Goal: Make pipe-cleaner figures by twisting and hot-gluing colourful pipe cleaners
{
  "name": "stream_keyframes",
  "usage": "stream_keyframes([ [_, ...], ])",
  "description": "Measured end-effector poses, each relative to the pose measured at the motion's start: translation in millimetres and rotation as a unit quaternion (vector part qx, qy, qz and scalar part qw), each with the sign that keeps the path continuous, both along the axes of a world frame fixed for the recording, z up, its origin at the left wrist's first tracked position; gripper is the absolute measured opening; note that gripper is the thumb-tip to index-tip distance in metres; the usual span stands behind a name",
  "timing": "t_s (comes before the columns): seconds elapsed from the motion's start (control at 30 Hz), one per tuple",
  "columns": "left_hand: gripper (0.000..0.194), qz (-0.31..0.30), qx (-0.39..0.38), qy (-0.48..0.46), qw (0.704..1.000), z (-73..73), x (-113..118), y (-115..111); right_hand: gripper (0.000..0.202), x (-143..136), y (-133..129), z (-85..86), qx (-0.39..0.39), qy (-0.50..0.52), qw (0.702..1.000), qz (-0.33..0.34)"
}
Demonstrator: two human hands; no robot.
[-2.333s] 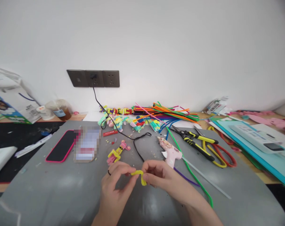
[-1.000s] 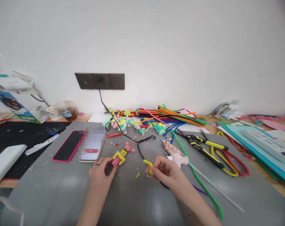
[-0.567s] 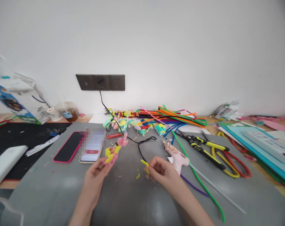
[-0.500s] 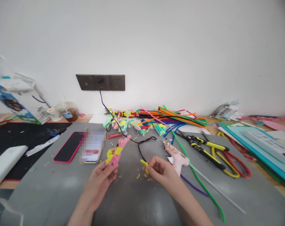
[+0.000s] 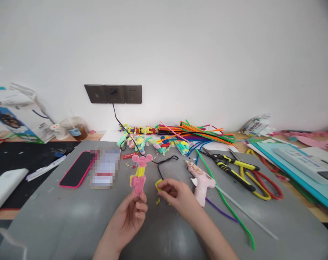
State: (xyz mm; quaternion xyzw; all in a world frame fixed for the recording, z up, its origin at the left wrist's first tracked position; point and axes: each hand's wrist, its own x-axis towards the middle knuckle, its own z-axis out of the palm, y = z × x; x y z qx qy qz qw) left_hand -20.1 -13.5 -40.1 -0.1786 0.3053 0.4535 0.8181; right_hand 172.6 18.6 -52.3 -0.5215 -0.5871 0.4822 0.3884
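Note:
Pinched by its lower end in my left hand (image 5: 131, 213) is a pink and yellow pipe cleaner figure (image 5: 139, 177). It stands upright, with a round-eared pink head and one yellow arm on its left side. My right hand (image 5: 175, 193) is closed on a short bent piece of yellow pipe cleaner (image 5: 158, 185), held a little to the right of the figure without touching it. Small yellow scraps (image 5: 158, 200) lie on the grey mat below. Just beyond my right hand rests a pale pink glue gun (image 5: 201, 186).
Pliers (image 5: 234, 169) and red-and-yellow-handled scissors (image 5: 261, 184) lie to the right, by a long green pipe cleaner (image 5: 229, 206). Bundled pipe cleaners (image 5: 201, 133) and small figures (image 5: 138, 141) line the wall. Two phones, one pink-cased (image 5: 78, 169), sit left. A black cord (image 5: 126, 130) runs from the socket.
My left hand has moved right and turned the figure upright, its front now showing. My right hand has shifted slightly left with the yellow piece, closer to the figure.

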Motion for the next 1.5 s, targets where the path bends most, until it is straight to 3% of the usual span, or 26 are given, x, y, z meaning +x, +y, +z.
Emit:
stream_keyframes([
  [0.13,0.042,0.015,-0.017,-0.018,1.000,5.7,3,0,0.013,2,-1,3.6,0.053,-0.056,0.996,-0.043],
  [0.3,0.041,0.026,-0.017,-0.015,0.999,8.0,3,0,0.021,19,-7,20.0,0.061,-0.094,0.990,-0.083],
  [0.47,0.046,-0.021,0.006,-0.006,1.000,2.4,12,-6,0.034,18,-15,37.1,-0.006,-0.015,1.000,0.001],
  [0.6,0.013,-0.067,0.107,-0.024,0.992,-7.9,29,-11,0.043,0,-21,40.7,-0.021,0.050,0.996,0.066],
  [0.7,0.032,-0.074,0.160,-0.011,0.984,-11.0,38,-14,0.047,-8,-23,39.2,-0.036,0.069,0.994,0.072],
  [0.8,0.034,-0.079,0.172,0.014,0.982,-9.6,37,-14,0.046,3,-28,37.0,-0.013,0.025,1.000,0.005],
  [0.9,0.031,-0.069,0.169,0.014,0.983,-7.8,30,-12,0.030,39,-37,32.7,0.019,-0.109,0.988,-0.108],
  [1.07,0.006,-0.042,0.134,0.032,0.990,-5.4,28,-3,0.028,92,-44,19.1,0.002,-0.208,0.973,-0.105],
  [1.2,0.027,-0.043,0.114,0.058,0.991,-1.2,32,0,0.035,89,-39,11.9,-0.025,-0.235,0.970,-0.064],
  [1.33,0.030,-0.042,0.112,0.064,0.991,1.7,34,1,0.029,76,-41,9.4,-0.045,-0.184,0.977,-0.095],
  [1.5,0.031,-0.043,0.109,0.057,0.991,2.7,32,3,0.037,66,-51,4.3,0.027,-0.015,0.977,-0.210],
])
